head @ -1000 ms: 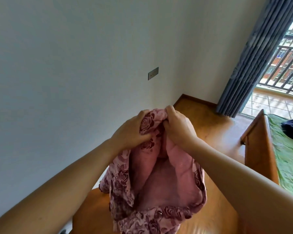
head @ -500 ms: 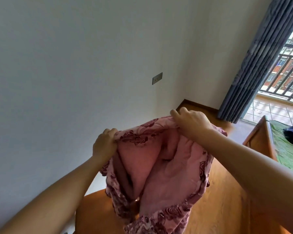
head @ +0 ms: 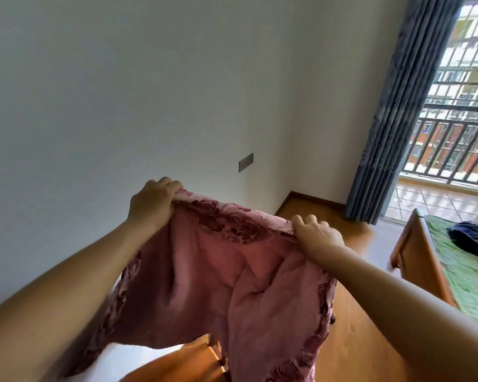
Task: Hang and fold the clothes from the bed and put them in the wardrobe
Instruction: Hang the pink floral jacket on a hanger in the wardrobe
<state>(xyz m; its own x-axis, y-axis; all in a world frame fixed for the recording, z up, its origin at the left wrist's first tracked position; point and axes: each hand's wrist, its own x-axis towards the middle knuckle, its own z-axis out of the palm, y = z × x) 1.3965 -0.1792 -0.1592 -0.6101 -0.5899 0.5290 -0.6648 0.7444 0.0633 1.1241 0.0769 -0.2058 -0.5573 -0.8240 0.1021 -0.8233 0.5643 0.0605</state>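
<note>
Item: pink floral garment (head: 218, 274) | Grip: left hand (head: 152, 205), right hand (head: 316, 237) each clutching top edge | Handling: hold edge taut, level; let cloth hang straight before folding.

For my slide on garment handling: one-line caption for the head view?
Left hand and right hand hold a pink floral garment spread by its top edge, bed at right.

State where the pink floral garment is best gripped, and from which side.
Grip the pink floral garment at both ends of its top edge, from above, as the left hand and right hand do: that edge is pulled straight and the rest hangs free.
</note>
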